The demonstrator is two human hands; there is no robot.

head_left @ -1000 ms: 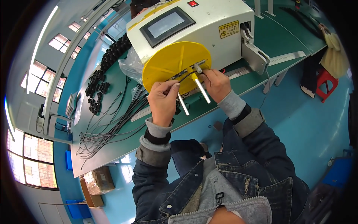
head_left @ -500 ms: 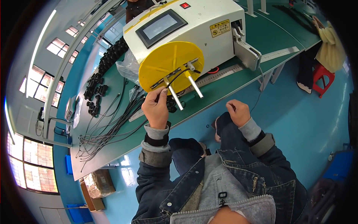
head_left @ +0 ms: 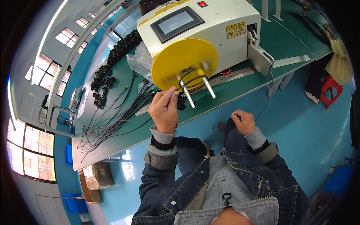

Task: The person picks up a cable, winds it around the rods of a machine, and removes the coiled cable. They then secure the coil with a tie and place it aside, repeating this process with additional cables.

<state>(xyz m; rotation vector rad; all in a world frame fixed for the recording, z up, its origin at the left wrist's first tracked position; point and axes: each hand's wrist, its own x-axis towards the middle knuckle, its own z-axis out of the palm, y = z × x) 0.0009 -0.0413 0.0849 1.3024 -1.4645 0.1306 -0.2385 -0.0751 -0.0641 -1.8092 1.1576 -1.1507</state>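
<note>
1. Nearest to the body, the right hand [head_left: 244,122] is held low by the knee, off the worktop's edge, fingers curled in and thumb tucked alongside. Nothing can be seen in it, though the inside of the palm is hidden, so no promises there.
2. A bit further out, the left hand [head_left: 164,109] is raised to the lower left of the yellow disc, with thumb and fingertips pinched tight on a black cable [head_left: 194,79].
3. Here's the relation that matters: the cable is led off from those fingertips to the right and slightly away, so its long axis is laid across the two metal posts, not along them. It's looped about the posts close to the disc, but the exact wrap can't be made out. The left hand is clearly the nearer one; the right is set well apart.
4. The posts are pointed out toward the body, and the fittings on the yellow disc [head_left: 180,56] behind them are smeared by blur, so a spin can be guessed.
5. The disc is mounted on the front of a white machine [head_left: 225,52], topped with a screen [head_left: 177,24].
6. On the green worktop [head_left: 236,90], a bundle of grey cables [head_left: 108,131] is spread to the left, and black coiled pieces [head_left: 123,47] are piled further back.
</note>
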